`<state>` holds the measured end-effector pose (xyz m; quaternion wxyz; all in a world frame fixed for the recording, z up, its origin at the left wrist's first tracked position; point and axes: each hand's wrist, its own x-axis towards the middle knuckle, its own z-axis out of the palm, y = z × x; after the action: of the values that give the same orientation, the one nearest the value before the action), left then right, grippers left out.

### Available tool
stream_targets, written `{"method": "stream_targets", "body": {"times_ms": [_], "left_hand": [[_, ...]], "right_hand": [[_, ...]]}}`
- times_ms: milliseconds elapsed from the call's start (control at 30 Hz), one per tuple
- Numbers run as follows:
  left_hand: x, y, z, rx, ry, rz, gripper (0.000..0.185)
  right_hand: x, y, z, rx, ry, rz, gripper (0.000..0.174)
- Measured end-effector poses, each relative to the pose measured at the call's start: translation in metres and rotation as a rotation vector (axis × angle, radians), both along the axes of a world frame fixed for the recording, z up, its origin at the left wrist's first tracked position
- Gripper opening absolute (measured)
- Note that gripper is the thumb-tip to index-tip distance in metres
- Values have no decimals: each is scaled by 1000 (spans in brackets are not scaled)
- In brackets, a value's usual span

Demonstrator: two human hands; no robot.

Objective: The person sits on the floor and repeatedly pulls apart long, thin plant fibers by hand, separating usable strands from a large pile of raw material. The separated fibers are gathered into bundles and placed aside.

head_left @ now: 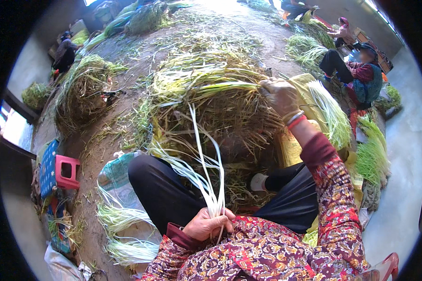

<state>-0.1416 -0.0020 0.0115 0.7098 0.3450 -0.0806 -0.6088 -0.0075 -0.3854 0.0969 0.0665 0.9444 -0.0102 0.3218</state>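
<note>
In my left hand [211, 224], close to my lap, is a small fan of pale, long-leaved stalks [204, 175] that look like blanched chives. The fingers pinch their base, and the leaf ends spread up and away from me. My right hand [279, 95] reaches forward, its fingers closed on the root end of several yellow-green stalks [228, 85]. Those stalks lie across the top of a large heap of uncleaned stalks [211, 66] before my knees. Brown roots and dry leaves [232, 119] show on the heap's near side.
Pale cleaned bundles lie left [132, 251] and right [332, 112] of me. A yellow woven sack [290, 147] stands beside the heap. A pink plastic stool [67, 172] is at left. People sit near other heaps, one person [364, 77] at right. Loose leaves litter the floor [102, 147].
</note>
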Motion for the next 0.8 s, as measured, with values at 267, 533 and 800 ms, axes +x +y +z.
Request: {"method": "stream_targets", "body": {"times_ms": [267,533,800], "left_hand": [[41,-19,51,-278,-249,572,20],[148,-33,72,-329,-299,1034,19],[133,-89,-4,177,-315,755,31]], "right_hand": [[-73,83,-30,596,117,410,18],[-133,148,-58,1840,454,308,18],[-151,166,-78,1587,568,247,20]]}}
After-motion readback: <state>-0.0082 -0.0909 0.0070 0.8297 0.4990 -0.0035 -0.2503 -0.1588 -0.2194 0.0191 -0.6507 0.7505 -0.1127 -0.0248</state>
